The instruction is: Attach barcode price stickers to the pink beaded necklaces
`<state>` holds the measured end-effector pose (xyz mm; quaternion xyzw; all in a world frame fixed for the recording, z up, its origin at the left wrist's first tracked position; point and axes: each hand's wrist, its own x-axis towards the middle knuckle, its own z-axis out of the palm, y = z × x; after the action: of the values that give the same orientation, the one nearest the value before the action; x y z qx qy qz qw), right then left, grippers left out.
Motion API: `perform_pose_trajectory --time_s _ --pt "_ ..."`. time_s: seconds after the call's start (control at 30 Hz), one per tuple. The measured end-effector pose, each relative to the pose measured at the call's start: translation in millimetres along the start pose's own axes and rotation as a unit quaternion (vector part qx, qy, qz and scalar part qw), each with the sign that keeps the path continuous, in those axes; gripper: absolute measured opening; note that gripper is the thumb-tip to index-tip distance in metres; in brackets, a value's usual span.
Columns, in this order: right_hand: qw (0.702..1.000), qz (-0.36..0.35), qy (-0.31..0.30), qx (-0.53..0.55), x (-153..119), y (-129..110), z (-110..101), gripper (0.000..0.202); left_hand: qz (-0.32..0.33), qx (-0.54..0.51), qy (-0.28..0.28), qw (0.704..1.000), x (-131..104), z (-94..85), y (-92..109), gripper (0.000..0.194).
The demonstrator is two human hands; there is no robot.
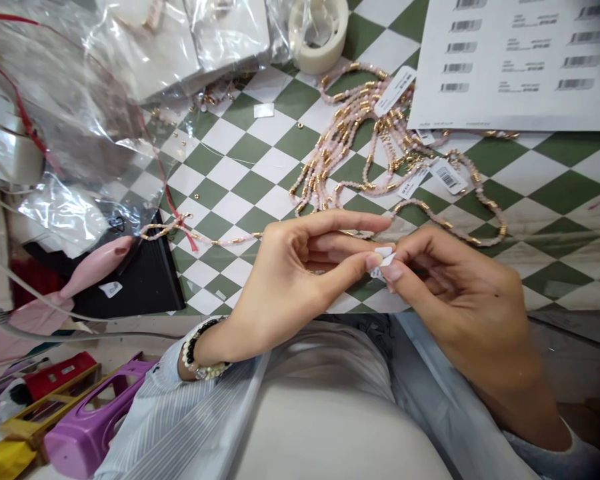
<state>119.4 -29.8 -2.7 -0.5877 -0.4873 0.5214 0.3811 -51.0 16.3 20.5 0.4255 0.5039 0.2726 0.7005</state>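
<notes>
From the head view, I am holding a small white tag [383, 257] between both hands, just above the near part of the checked worktop [260, 183]. My left hand [295, 277] is pinching the tag's left side between thumb and finger, and my right hand [447, 287] is pinching its right side, so each grip is closing on it. A bead strand [237, 240] is running toward my left hand and passing behind it; I cannot tell whether the tag is hanging from it. Beyond my hands, a heap of pink-and-gold necklaces [325, 157] is lying with barcode tags [449, 175] among it. A label sheet [490, 110] is partly covering the heap, and a tape roll [320, 61] is sitting nearby.
</notes>
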Motion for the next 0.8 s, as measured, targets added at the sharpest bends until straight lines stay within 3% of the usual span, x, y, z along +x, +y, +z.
perform_pose_trajectory --time_s 0.8 --pt "0.999 0.019 0.028 -0.019 -1.2 -3.7 3.4 0.023 -0.005 -0.008 -0.005 1.000 -0.1 0.6 -0.1 0.032"
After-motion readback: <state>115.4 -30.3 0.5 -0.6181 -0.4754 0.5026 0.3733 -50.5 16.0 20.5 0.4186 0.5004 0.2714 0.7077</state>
